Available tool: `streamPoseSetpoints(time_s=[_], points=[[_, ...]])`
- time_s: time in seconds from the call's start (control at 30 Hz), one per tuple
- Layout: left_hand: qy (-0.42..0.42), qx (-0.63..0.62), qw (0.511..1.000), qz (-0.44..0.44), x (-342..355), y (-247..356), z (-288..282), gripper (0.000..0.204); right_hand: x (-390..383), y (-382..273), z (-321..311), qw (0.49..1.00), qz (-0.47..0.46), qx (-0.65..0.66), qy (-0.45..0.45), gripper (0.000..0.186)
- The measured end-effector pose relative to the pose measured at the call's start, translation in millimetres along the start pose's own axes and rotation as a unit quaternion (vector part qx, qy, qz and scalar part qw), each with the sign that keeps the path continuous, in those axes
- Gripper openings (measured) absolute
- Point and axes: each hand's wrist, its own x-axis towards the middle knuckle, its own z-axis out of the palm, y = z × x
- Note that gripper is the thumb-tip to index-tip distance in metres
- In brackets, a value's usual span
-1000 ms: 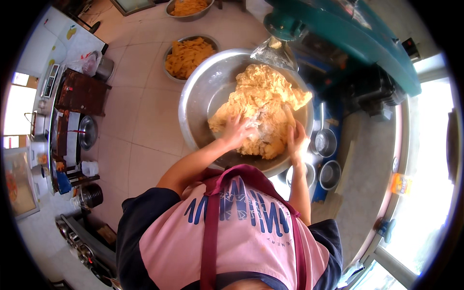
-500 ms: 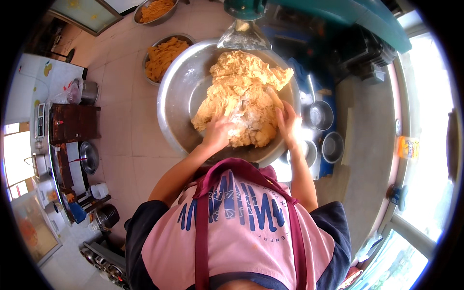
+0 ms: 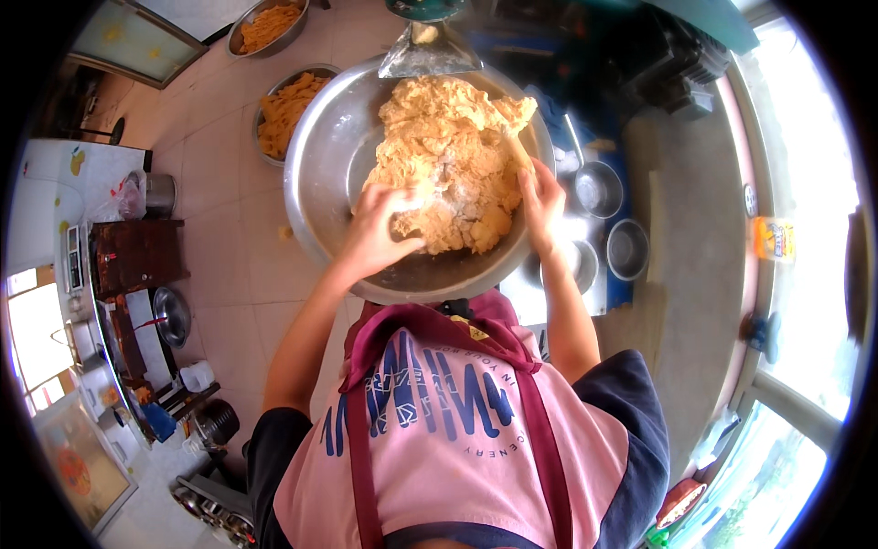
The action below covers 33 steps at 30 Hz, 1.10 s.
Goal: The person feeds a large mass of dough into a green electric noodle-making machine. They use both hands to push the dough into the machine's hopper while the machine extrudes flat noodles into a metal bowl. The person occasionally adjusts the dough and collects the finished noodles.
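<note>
A large steel basin (image 3: 319, 156) holds a rough mound of yellow-orange dough (image 3: 457, 137) with pale floury patches in its lower middle. My left hand (image 3: 382, 224) grips the dough's near left side, fingers curled into it and thumb lower down. On the right, my right hand (image 3: 541, 197) has its fingers closed on the dough's edge, beside the basin's rim. Just beyond the basin's far rim hangs a floury metal chute (image 3: 430, 55) on a green machine (image 3: 425, 9).
Two bowls of orange pieces (image 3: 288, 114) (image 3: 265, 27) sit on the tiled floor beyond. A saucepan (image 3: 599, 192) and steel bowls (image 3: 626, 252) stand at the right, beside a bright window (image 3: 805, 137). A wooden cabinet (image 3: 128, 261) and pots line the left side.
My left hand has shifted to the dough's outer left side, its fingers more curled. My right hand stays at the right edge. The view has shifted, so the scene sits higher and further left.
</note>
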Motion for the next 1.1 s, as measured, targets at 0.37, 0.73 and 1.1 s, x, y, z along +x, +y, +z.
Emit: streamPoseSetpoints(time_s=[0.37, 0.73, 1.1], points=[[0.015, 0.348, 0.905, 0.246, 82.3, 33.8, 176.1, 0.078, 0.4, 9.0, 0.7, 0.999, -0.019, 0.032, 0.033, 0.035], [-0.155, 0.250, 0.941, 0.165, 112.0, 52.3, 167.2, 0.034, 2.8, 4.6, -1.5, 0.999, -0.040, -0.011, 0.020, 0.033], [0.093, -0.652, 0.716, -0.233, 10.1, -5.1, -3.8, 0.040, 10.0, 3.4, 9.5, 0.991, 0.055, -0.012, -0.117, 0.037]])
